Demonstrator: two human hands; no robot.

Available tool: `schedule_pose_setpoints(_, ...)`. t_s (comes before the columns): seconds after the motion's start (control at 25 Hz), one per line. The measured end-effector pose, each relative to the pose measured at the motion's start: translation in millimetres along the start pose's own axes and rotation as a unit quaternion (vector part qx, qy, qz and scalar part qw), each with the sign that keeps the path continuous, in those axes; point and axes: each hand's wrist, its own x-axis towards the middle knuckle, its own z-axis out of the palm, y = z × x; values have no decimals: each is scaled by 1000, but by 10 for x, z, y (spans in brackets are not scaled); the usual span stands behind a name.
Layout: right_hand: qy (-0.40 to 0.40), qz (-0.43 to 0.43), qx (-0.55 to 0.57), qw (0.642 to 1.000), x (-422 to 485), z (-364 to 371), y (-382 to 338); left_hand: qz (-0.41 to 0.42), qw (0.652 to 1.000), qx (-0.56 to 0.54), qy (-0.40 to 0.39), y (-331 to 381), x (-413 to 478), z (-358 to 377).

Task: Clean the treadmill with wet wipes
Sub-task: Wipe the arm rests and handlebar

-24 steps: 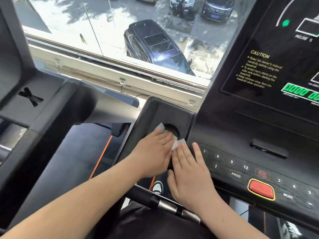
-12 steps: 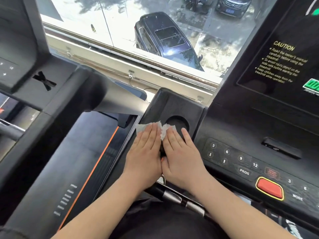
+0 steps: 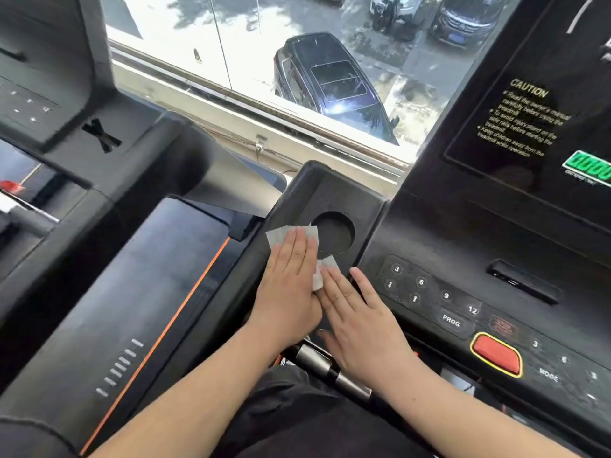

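Left hand (image 3: 287, 289), fingers flat and together, presses a thin white wipe (image 3: 280, 234) onto the matte black tray (image 3: 330, 193), left of its round cup hole (image 3: 334, 234). Right hand (image 3: 362, 328), fingers flat and spread, presses a second wipe (image 3: 318, 280) on the near side.

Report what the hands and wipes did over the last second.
The left hand slid the left wipe leftward off the cup holder hole, which now shows whole. The right hand drew back toward the person since half a second ago, dragging the right wipe along. Both hands stay flat on their wipes; nothing taken or let go.
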Motion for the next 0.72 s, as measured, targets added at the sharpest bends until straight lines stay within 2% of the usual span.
schedule_pose_setpoints(0.08, 10, -29, -32, 999, -82, 33, 93, 1, 1000, 10, 20, -10, 18, 11)
schedule_pose_setpoints(0.2, 30, -66, -71, 995, -335, 119, 259, -91, 992, -56, 71, 319, -175, 181)
schedule_pose_setpoints(0.44, 28, -79, -92, 992, -804, 307, 525, -240, 932, -256, 96, 1003, -97, 324)
schedule_pose_setpoints(0.56, 43, -77, -72, 994, -1062, 370, 644, -268, 879, -369, 140, 1354, -227, 437)
schedule_pose_setpoints(0.64, 51, -77, -83, 992, -1315, 447, 750, -298, 826, -461, 131, 1662, -335, 545)
schedule_pose_setpoints(0.72, 26, -77, -82, 993, -1588, 512, 849, -327, 784, -517, 108, 2010, -435, 675)
